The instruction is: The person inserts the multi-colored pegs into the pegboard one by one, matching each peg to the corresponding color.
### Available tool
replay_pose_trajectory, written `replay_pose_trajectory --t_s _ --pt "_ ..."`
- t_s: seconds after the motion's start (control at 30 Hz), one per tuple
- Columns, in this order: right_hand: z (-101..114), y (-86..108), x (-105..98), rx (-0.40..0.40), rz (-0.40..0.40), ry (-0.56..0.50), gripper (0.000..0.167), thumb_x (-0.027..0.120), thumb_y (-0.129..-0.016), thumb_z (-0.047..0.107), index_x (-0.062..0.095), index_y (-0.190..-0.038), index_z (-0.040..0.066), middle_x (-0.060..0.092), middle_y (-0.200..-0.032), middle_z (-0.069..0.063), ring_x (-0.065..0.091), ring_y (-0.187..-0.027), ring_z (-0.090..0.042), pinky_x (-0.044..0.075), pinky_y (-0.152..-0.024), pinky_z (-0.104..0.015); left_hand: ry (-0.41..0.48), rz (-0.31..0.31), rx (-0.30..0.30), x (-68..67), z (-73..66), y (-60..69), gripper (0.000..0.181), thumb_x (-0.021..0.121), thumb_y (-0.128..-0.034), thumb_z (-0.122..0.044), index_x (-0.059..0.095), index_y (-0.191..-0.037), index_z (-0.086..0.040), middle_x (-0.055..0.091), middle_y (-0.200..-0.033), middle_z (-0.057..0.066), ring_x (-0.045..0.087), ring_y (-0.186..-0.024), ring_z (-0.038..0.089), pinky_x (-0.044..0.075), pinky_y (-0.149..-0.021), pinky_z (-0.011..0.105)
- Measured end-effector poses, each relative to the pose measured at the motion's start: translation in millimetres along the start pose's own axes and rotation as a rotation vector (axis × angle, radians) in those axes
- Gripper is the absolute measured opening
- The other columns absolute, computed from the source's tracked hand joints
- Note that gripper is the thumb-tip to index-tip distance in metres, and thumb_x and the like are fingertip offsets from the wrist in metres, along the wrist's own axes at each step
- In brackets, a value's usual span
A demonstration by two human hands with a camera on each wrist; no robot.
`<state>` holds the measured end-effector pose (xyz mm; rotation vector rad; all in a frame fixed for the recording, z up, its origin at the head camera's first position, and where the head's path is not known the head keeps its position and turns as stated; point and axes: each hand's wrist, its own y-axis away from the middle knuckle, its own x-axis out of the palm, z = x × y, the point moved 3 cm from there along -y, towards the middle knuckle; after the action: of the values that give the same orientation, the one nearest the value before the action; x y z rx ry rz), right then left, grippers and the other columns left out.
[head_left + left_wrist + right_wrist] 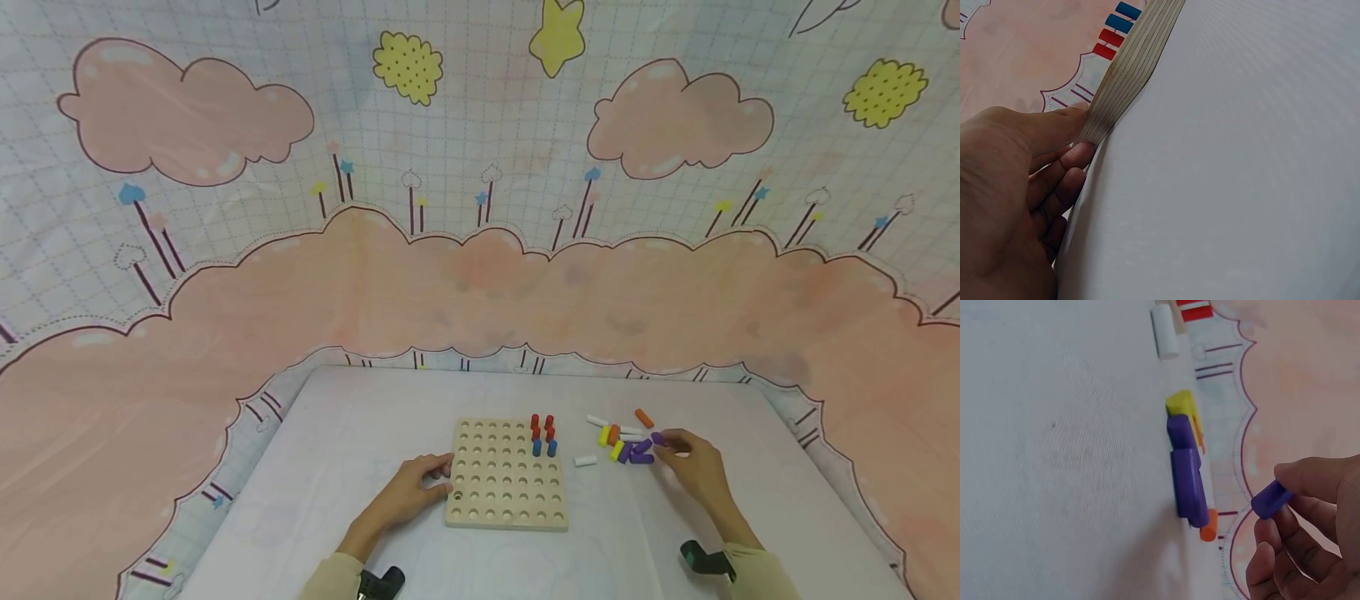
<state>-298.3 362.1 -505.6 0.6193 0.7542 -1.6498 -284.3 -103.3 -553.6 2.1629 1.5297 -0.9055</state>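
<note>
A square wooden pegboard [510,492] with rows of round holes lies on the white table. Red pegs [536,422] and two blue pegs [552,448] stand upright in its far right corner. At the board's left edge my left hand [411,493] holds the side with thumb and fingers; the left wrist view shows the thumb and a fingertip at the board's edge [1129,69]. My right hand [697,467] pinches a purple peg [1270,498] between thumb and fingers, raised beside the loose pegs.
Loose purple pegs [641,458], yellow pegs [603,435], orange pegs [643,418] and white pegs [585,461] lie to the right of the board. A patterned cloth [480,292] hangs behind the white tabletop [390,400].
</note>
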Motion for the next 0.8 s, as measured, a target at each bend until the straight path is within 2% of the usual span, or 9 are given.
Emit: replay_pose_trajectory --t_s 0.4,0.63,0.8 --pt "13.3 1.0 6.9 -0.023 -0.010 -0.018 0.032 0.067 -0.092 0.018 0.065 -0.121 0.003 0.069 -0.109 -0.016 0.062 -0.102 -0.030 0.046 -0.079 -0.030 -0.005 0.001 -0.004 -0.2 0.1 -0.2 0.054 0.070 -0.0904 -0.027 0.056 -0.138 -0.007 0.062 -0.105 -0.012 0.052 -0.100 0.010 0.043 -0.098 0.040" --pt "20.5 1.5 14.4 -0.016 0.002 -0.065 0.027 0.070 -0.090 0.015 0.067 -0.115 0.005 0.071 -0.104 -0.014 0.064 -0.101 -0.030 0.046 -0.073 -0.027 -0.002 0.000 -0.009 -0.8 -1.5 0.7 0.054 0.070 -0.0904 -0.028 0.056 -0.138 -0.007 0.062 -0.104 -0.013 0.052 -0.100 0.009 0.042 -0.099 0.041" --pt "24.2 3.0 20.1 -0.026 0.013 -0.080 0.028 0.071 -0.089 0.014 0.067 -0.115 0.005 0.071 -0.102 -0.013 0.064 -0.100 -0.029 0.047 -0.073 -0.024 -0.003 -0.001 -0.008 -0.4 -0.9 1.3 0.054 0.070 -0.0905 -0.028 0.056 -0.138 -0.008 0.061 -0.106 -0.013 0.053 -0.102 0.010 0.042 -0.099 0.041"
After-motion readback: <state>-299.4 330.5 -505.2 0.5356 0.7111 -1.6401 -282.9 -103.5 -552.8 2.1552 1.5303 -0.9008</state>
